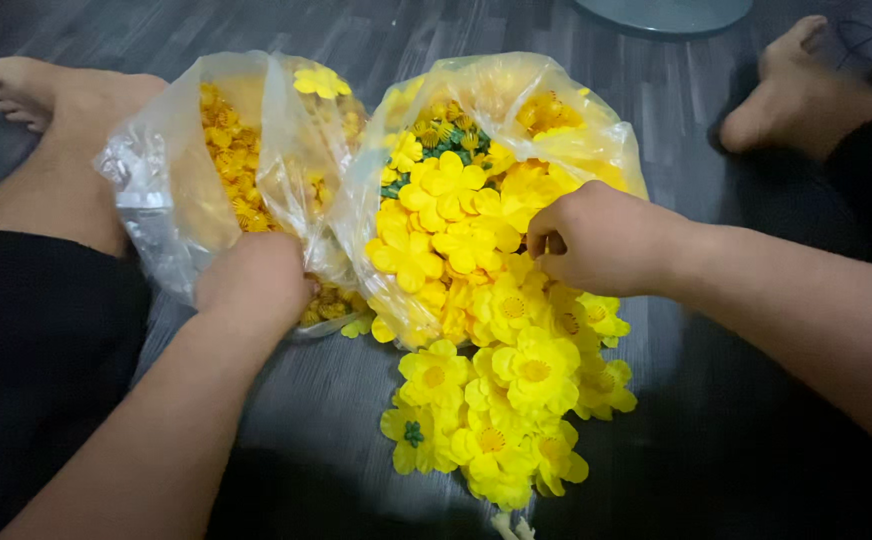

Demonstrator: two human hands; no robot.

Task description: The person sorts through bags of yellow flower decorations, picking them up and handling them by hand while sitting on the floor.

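Observation:
Two clear plastic bags lie open on a dark wooden floor. The left bag [171, 170] holds small orange-yellow flower centres; my left hand [254, 285] reaches into its mouth, fingers hidden among them. The right bag [596, 135] is full of yellow artificial flowers [446, 215], some with green backs. My right hand [601, 240] rests at that bag's mouth with fingers curled on the flowers; whether it grips one is unclear. A bunch of assembled yellow flowers [501, 400] lies on the floor in front of the right bag.
My bare legs are spread on the floor, the left foot [26, 90] at the top left and the right foot [791, 90] at the top right. A round grey base [661, 15] stands at the top edge.

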